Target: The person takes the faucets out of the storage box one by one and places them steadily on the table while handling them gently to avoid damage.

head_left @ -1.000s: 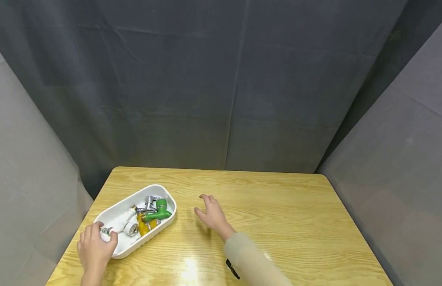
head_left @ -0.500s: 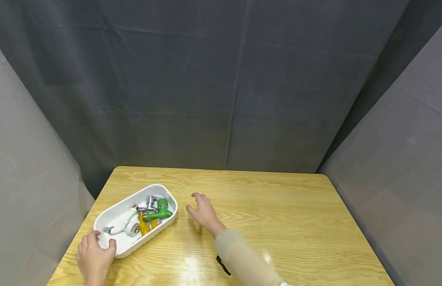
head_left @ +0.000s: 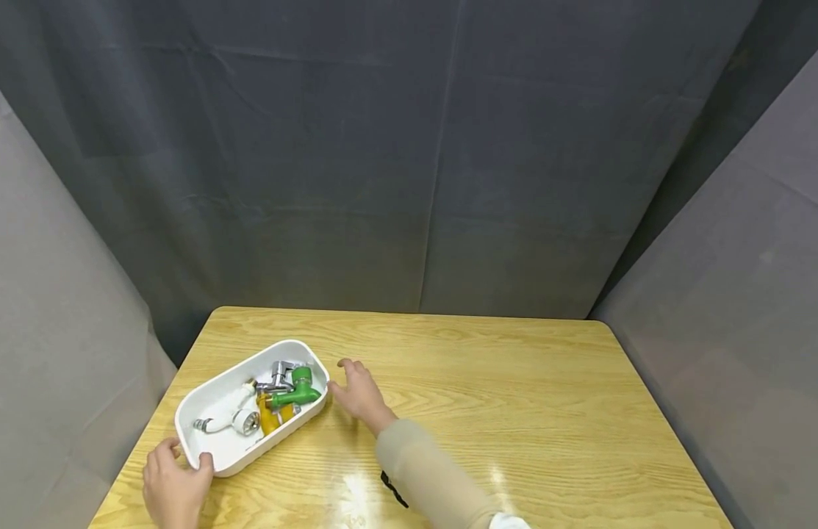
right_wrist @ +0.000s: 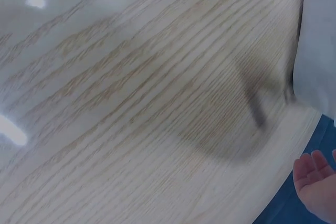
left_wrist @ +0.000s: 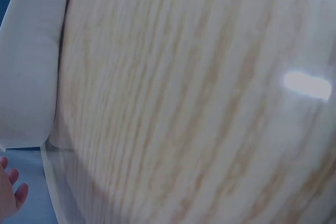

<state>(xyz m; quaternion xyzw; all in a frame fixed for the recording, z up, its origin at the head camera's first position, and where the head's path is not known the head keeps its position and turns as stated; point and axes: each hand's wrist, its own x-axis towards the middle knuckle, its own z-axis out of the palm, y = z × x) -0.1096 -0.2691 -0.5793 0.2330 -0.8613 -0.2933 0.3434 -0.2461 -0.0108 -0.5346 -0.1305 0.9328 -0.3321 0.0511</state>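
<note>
A white oblong tray point(head_left: 213, 382) lies slanted on the left part of the wooden table. Inside it are a green tap point(head_left: 296, 393), a yellow tap point(head_left: 266, 417) partly under the green one, a chrome tap point(head_left: 277, 375) and a white tap-like fitting point(head_left: 237, 419). At the tray's near left corner is my left hand point(head_left: 173, 485), thumb and fingers spread either side of the corner. My right hand point(head_left: 361, 397) is at the other end, thumb tip right by the rim, fingers loosely extended. Parts of both hands show at the wrist views' edges.
The wooden table point(head_left: 514, 411) reaches back to a dark grey curtain point(head_left: 409, 162). Pale cloth panels stand along its left point(head_left: 58, 294) and right point(head_left: 733, 294) sides. A black strap point(head_left: 393, 490) hangs at the right sleeve point(head_left: 435, 477).
My right hand has moved left across the table up to the tray's right end. My left hand has shifted slightly down, from over the corner to just outside it. The tray has barely moved.
</note>
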